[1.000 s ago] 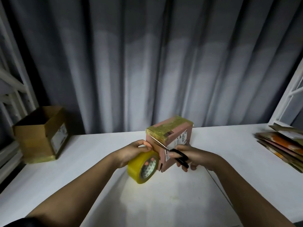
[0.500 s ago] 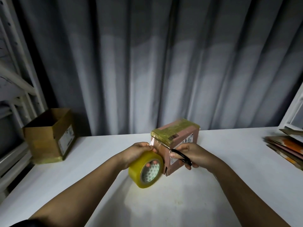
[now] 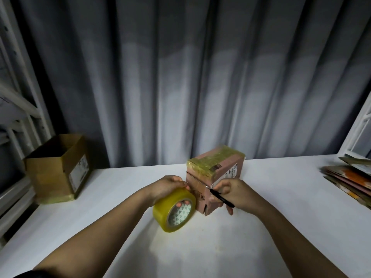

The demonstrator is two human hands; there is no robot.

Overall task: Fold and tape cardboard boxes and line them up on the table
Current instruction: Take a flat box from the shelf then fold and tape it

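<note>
A small pinkish cardboard box [image 3: 226,173] stands in the middle of the white table [image 3: 200,247], its top covered in yellowish tape. My left hand [image 3: 168,187] grips a roll of yellow tape [image 3: 174,209] just left of the box. My right hand [image 3: 232,193] holds black-handled scissors [image 3: 218,194] at the box's front face; their thin blades lie along the near upper edge, by the tape. A larger brown box [image 3: 58,169] stands open at the table's back left.
A stack of flattened cardboard sheets [image 3: 349,181] lies at the table's right edge. White shelf frames stand at far left [image 3: 24,117] and far right [image 3: 361,127]. A grey curtain [image 3: 180,77] hangs behind the table.
The scissor blades, held apart a second ago, have come together along the box's near top edge. Both hands stayed at the box; the view shifted slightly.
</note>
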